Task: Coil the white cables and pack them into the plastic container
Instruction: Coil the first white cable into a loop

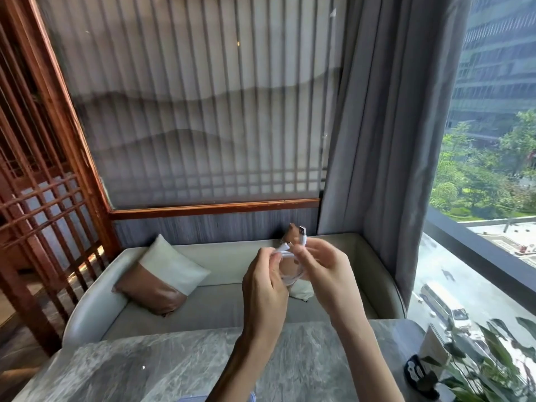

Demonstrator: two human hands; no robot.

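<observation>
White looped cable (pixel 291 274) pinched by left hand (pixel 264 288); right hand (pixel 324 266).

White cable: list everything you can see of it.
The white cable is thin, smooth and plastic-looking, wound into a small loose coil held in the air. The left hand and right hand both pinch it at the top. One end with a metal USB plug sticks up above the right hand.

No text, label or number can be read anywhere. The dark holder (pixel 420 378) beside the plant (pixel 481 364) carries white marks. They are too blurred to make out.
</observation>
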